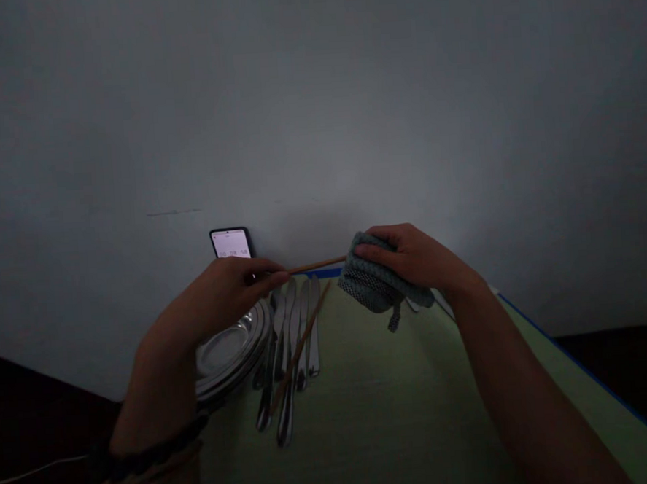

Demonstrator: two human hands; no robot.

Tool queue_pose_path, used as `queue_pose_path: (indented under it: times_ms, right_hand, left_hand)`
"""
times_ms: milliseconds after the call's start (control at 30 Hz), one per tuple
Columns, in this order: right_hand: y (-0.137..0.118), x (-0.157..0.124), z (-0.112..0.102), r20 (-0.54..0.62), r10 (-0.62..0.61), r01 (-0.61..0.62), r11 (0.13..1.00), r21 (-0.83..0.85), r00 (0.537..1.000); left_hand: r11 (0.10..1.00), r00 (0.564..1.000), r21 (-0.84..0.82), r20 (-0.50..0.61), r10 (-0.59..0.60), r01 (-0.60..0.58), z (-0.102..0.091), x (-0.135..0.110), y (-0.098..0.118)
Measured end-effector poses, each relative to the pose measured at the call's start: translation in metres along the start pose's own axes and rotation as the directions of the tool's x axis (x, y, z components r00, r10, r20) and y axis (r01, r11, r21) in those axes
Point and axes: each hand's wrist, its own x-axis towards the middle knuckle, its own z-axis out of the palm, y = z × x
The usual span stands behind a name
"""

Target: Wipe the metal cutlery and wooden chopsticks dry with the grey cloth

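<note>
My left hand [243,285] pinches one end of a thin wooden chopstick [317,265], which is held nearly level above the table. Its other end runs into a folded grey-green cloth [372,277]. The cloth is gripped by my right hand [406,255], with the thumb on top; the chopstick's far tip is hidden inside. Below lie several metal table knives [286,332] side by side, handles toward me. A second wooden chopstick [302,349] rests slantwise across them. Left of the knives is a stack of shiny metal plates [226,350], partly covered by my left forearm.
A phone [231,242] with a lit timer screen leans on the grey wall [316,125] behind the table. The greenish tabletop [377,407] has blue edging. Pale utensils [442,304], partly hidden, lie behind my right wrist. A white cable [38,470] runs at lower left.
</note>
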Motion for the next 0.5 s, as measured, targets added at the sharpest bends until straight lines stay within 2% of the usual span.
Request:
queue_pose_path:
  times_ms: [233, 367, 500]
  right_hand:
    - [0.0017, 0.0012, 0.0001, 0.043, -0.002, 0.003, 1.000, -0.028, 0.999]
    - [0.0050, -0.0018, -0.0038, 0.154, 0.009, -0.014, 0.999, 0.033, 0.988]
    - [0.0080, -0.0046, -0.0069, 0.217, -0.026, -0.007, 0.989, 0.150, 0.976]
  left_hand:
    - [1.000, 1.000, -0.019, 0.004, 0.005, -0.005, 0.0009, -0.0005, -0.0014]
    - [0.999, 0.999, -0.022, 0.027, -0.027, 0.028, 0.0018, -0.0016, -0.0045]
    - [0.999, 0.997, -0.023, 0.071, -0.039, 0.040, 0.0020, -0.0020, -0.0086]
